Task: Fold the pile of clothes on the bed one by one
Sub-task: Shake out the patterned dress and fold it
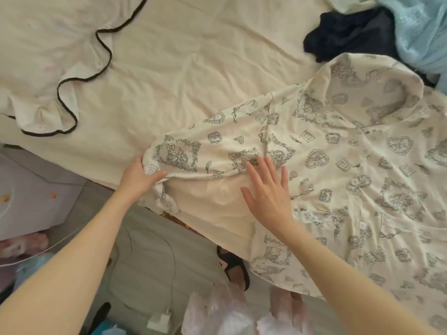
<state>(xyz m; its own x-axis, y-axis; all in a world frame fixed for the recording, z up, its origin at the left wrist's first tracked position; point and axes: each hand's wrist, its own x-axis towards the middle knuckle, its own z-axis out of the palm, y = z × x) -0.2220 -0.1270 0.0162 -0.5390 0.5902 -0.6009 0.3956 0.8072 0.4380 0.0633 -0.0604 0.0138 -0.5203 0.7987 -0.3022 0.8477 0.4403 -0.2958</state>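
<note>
A cream pajama shirt [350,165] printed with grey cartoon figures and hearts lies spread on the bed, collar toward the top right, buttons down its front. Its sleeve [217,146] stretches out to the left. My left hand [137,176] grips the sleeve's cuff end, thumb over the fabric. My right hand [268,189] lies flat with straight spread fingers across the sleeve where it meets the shirt body.
A white garment with dark piping [60,93] lies at the left of the cream sheet [181,68]. A dark garment [350,35] and a light blue lace one [423,32] sit top right. The bed edge runs diagonally; below it lie the floor, a charger [158,320] and a sandal [235,267].
</note>
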